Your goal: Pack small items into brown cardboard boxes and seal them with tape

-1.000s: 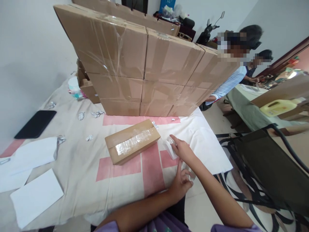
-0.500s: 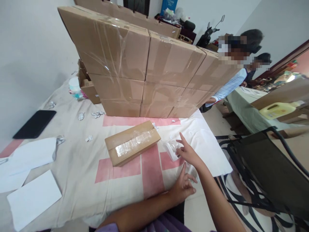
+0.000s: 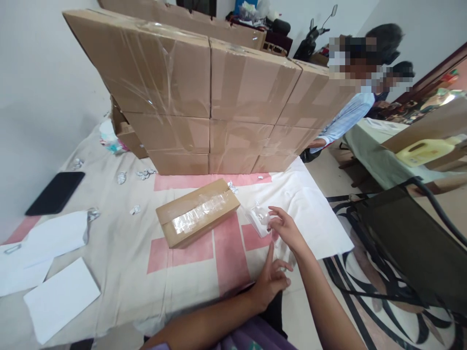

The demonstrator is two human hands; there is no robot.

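My right hand rests at a small clear plastic piece lying on the cloth-covered table, thumb and fingertips pinching its near edge. My left hand lies near the table's front edge just below it, index finger stretched up, the other fingers curled, holding nothing I can see. A small taped cardboard box lies to the left of the plastic piece.
A wall of stacked cardboard cartons stands at the back of the table. White sheets, a black flat case and crumpled scraps lie at the left. A dark chair stands at the right; two people sit beyond it.
My right hand has drawn back from pointing over the plastic piece to pinching its near edge. My left hand has stayed almost still. The view shifted slightly.
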